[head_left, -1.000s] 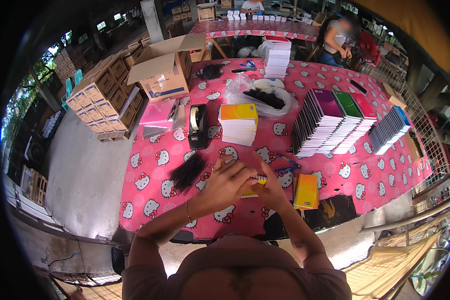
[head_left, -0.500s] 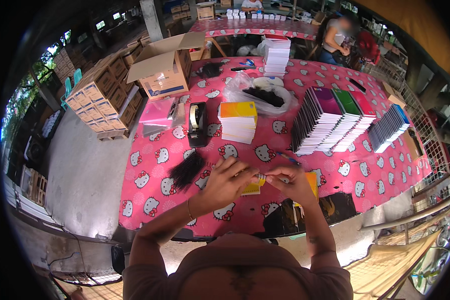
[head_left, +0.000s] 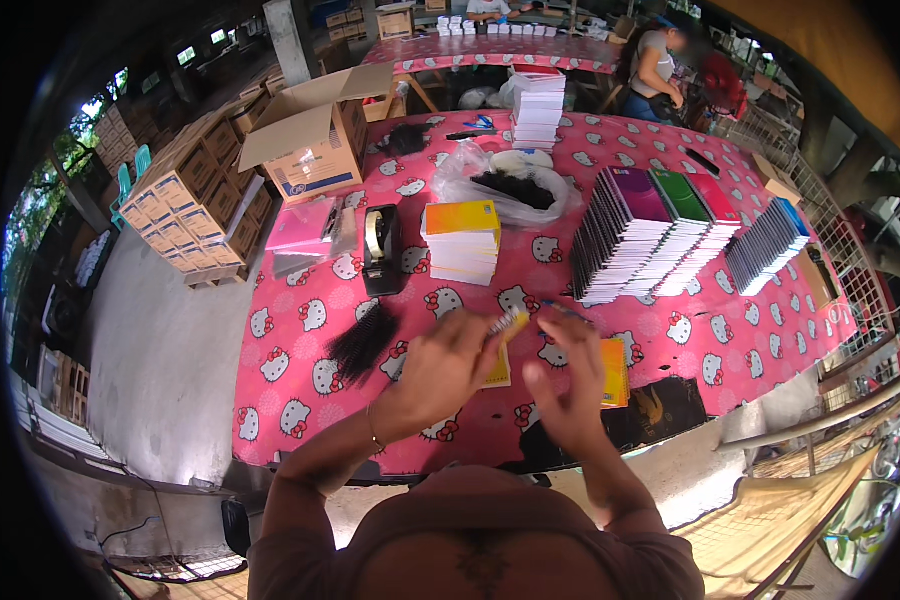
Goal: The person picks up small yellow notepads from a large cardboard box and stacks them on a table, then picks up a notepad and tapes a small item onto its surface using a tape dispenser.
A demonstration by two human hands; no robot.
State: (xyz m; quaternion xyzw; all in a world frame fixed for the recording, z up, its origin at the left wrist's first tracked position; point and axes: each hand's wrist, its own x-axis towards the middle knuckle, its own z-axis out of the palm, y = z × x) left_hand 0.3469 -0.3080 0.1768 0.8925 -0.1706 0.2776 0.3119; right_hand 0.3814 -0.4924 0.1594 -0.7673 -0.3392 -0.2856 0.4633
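Yellow notepad (head_left: 497, 373) in the left hand (head_left: 440, 365), right hand (head_left: 572, 385) spread beside it

Over the near part of a table (head_left: 260, 385) covered in pink cartoon-cat cloth, the two hands are apart. The left hand is clamped on the small notepad; a pale coiled edge, blurred, shows past its fingertips. The right hand stands just to the right of the pad, thumb and fingers parted.

Loose black coils (head_left: 363, 343) lie in a bundle to the left of the left hand. On the right hand's other side, a yellow-orange spiral notebook (head_left: 615, 373) rests next to a dark panel (head_left: 662, 410) at the near edge.

Farther back, a black tape dispenser (head_left: 381, 262) stands near a stack of yellow-topped pads (head_left: 460, 245), with a clear plastic bag (head_left: 452, 182) of black material behind. Rightward rise spiral-bound stacks (head_left: 635, 240) topped in purple, green and red, then a blue-topped stack (head_left: 767, 250). A cardboard carton (head_left: 315, 160), flaps raised, sits at the far left, pink packs (head_left: 303, 225) before it.
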